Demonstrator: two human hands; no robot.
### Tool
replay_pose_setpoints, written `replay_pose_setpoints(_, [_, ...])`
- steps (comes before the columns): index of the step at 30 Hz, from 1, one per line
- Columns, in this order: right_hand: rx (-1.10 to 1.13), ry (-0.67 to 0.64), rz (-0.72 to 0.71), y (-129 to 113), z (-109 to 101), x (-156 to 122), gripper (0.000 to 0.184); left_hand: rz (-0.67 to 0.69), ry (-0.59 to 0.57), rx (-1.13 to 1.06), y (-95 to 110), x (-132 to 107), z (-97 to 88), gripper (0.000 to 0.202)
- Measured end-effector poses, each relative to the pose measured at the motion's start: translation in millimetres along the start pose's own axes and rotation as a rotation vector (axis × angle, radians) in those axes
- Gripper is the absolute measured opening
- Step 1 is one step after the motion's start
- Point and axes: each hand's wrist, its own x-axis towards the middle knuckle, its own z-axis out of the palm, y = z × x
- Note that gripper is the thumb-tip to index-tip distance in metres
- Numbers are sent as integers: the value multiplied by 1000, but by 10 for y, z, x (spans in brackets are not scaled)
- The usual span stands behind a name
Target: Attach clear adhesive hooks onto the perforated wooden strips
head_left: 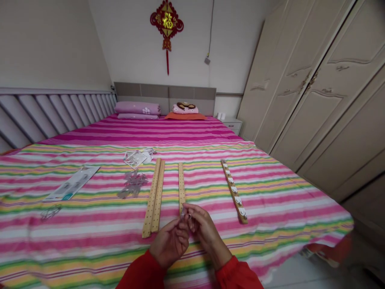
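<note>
My left hand (171, 243) and my right hand (203, 224) meet low in the middle, their fingertips pinched together on a small clear plastic piece (182, 213). Fingers cover most of it, so its exact kind cannot be made out. A small silvery ring (189, 216) shows by the right fingers; whether it is worn or held is unclear. Just beyond the hands lies one wooden strip with holes (181, 180). Two more perforated wooden strips (152, 198) lie side by side to its left. On the right, another wooden strip (234, 190) carries a row of white pieces.
Left of the strips are a pile of clear plastic pieces (132, 184), several small packets (140, 157), a flat package (73, 182) and some thin wire pieces (50, 212). Everything lies on a striped bedspread (120, 261). A wardrobe (319, 88) stands along the right.
</note>
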Motion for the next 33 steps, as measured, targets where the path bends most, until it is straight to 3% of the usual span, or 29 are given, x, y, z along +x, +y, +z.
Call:
replay_pose_setpoints(7, [-52, 36, 29, 1, -18, 23, 26, 9, 48, 99, -55, 54, -35, 17])
replay_pose_setpoints(13, [-95, 89, -17, 56, -75, 79, 28, 219, 261, 345, -53, 53, -9, 24])
replay_pose_setpoints(17, [-90, 106, -81, 110, -93, 84, 27, 304, 279, 375, -6, 26, 4, 26])
replay_pose_setpoints(22, [-32, 106, -118, 150, -55, 34, 26, 528, 307, 498, 43, 23, -11, 14])
replay_pose_setpoints(24, [-24, 105, -124, 169, -38, 9, 25, 605, 310, 607, 59, 13, -6, 13])
replay_pose_setpoints(27, [-48, 100, -119, 214, -37, -16, 25, 716, 354, 837, 96, -30, 33, 30])
replay_pose_setpoints(29, [-75, 85, -97, 242, -51, -24, 27, 814, 380, 1070, 129, -74, 77, 36])
replay_pose_setpoints(33, [-129, 87, -82, 219, -72, -40, 36, 1111, 335, 1588, 199, -164, 182, 28])
